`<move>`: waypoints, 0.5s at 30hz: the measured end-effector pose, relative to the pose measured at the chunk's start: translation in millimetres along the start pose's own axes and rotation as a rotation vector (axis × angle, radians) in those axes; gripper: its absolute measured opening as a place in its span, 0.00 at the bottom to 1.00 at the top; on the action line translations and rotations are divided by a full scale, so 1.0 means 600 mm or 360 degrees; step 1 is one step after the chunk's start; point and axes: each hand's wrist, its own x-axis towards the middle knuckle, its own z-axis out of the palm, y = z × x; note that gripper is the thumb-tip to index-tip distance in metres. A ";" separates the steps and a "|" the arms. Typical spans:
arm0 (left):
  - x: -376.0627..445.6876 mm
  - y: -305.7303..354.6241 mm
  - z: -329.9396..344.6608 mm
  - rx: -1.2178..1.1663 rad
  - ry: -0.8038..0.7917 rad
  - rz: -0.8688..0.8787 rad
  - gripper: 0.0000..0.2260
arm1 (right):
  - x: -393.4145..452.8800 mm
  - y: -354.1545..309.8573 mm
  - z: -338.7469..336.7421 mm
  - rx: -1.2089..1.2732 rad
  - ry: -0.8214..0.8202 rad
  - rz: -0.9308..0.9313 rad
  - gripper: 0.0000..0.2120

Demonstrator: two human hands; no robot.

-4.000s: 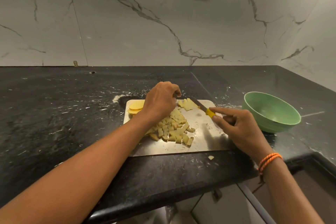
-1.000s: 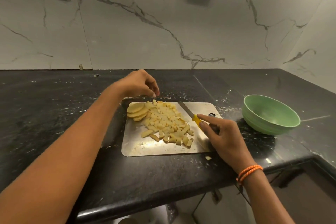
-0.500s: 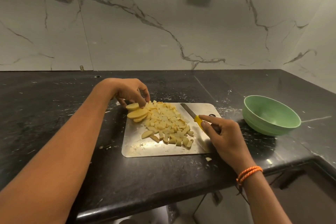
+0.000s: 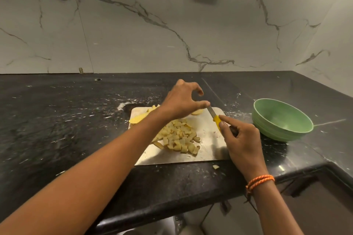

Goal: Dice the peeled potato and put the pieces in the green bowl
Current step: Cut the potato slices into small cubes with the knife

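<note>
a steel cutting board [image 4: 208,150] lies on a black speckled worktop [image 4: 57,120] below a white marble wall. the potato is in two states on it. a loose heap of pale yellow diced pieces [image 4: 179,137] sits in the middle and near part of the board, small blocky chunks with no single direction, and one stray piece [image 4: 215,166] lies on the worktop just off the board's near edge. uncut potato slices [image 4: 138,118] lie flat at the board's far left edge, their long axis running left to right, and another slice [image 4: 196,112] shows under the left hand. the left hand [image 4: 181,101] hovers over the far side of the board, its grip spread and curved, holding nothing. the right hand [image 4: 242,139] has its grip wrapped round a yellow-handled knife [image 4: 214,115], forefinger laid along the handle; the blade points away and slightly left. a green bowl [image 4: 282,120] stands upright on the worktop to the right of the board, with no pieces visible inside it.
</note>
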 end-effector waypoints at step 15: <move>-0.022 -0.029 0.004 0.0643 -0.0255 0.0194 0.24 | 0.001 -0.024 0.008 -0.0500 -0.0189 -0.0037 0.12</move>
